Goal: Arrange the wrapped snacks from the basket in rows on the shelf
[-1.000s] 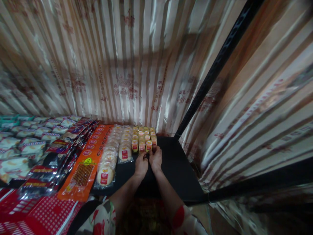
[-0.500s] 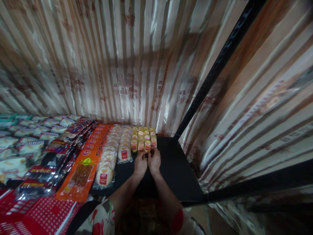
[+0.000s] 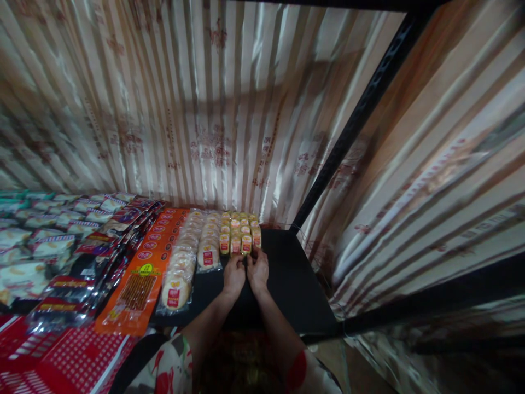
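Several small yellow snack packets (image 3: 240, 224) with red-and-white labels stand in short rows on the black shelf. At the front of those rows, my left hand (image 3: 234, 278) and my right hand (image 3: 257, 269) are close together, fingers bent and closed in at the lower edge of a front yellow packet (image 3: 246, 244). My fingertips partly hide the bottoms of the front packets. To the left of my left hand lies a row of round, pale crackers (image 3: 208, 256) in clear wrappers. A longer row of similar wrapped crackers (image 3: 174, 293) runs beside it.
Farther left are a flat orange snack pack (image 3: 137, 295), dark shiny packs (image 3: 90, 262) and many white bags (image 3: 49, 246). A red plastic basket (image 3: 77, 355) sits at lower left. The black shelf (image 3: 295, 284) meets a slanting black post (image 3: 348, 131) before a pleated sheet (image 3: 229, 120).
The view has tilted up slightly, and a black beam now shows along the top. My hands stay at the front yellow packets with almost no movement.
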Demonstrator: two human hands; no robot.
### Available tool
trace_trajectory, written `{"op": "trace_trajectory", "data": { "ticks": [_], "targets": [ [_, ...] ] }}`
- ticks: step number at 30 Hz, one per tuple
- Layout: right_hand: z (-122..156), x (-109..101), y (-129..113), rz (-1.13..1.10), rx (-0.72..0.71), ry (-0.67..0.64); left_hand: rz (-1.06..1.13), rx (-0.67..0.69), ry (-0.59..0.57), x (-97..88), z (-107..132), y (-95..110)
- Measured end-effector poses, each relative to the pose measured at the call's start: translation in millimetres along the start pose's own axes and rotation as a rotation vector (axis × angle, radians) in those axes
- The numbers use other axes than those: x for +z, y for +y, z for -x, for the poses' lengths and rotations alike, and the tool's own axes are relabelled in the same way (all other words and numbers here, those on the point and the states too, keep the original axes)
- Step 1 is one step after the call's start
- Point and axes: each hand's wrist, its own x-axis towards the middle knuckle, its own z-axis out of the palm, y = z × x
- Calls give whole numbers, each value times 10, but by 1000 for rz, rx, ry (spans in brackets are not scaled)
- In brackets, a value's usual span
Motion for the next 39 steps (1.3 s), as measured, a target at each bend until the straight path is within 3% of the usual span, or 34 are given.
{"op": "trace_trajectory", "data": {
  "ticks": [12,25,33,39],
  "targets": [
    [362,-264,-145,50,-32,-65,-75,-7,-63,-61,371,109],
    [1069,-492,-309,32,-50,-145,-55,1,-86,-340,922,-73],
    [1514,-565,-327,-20,-125,-123,-97,107,-72,-566,1263,-194],
    [1857,-678,-211,16,-145,-198,-215,131,-166,-644,1526,-490]
  ]
}}
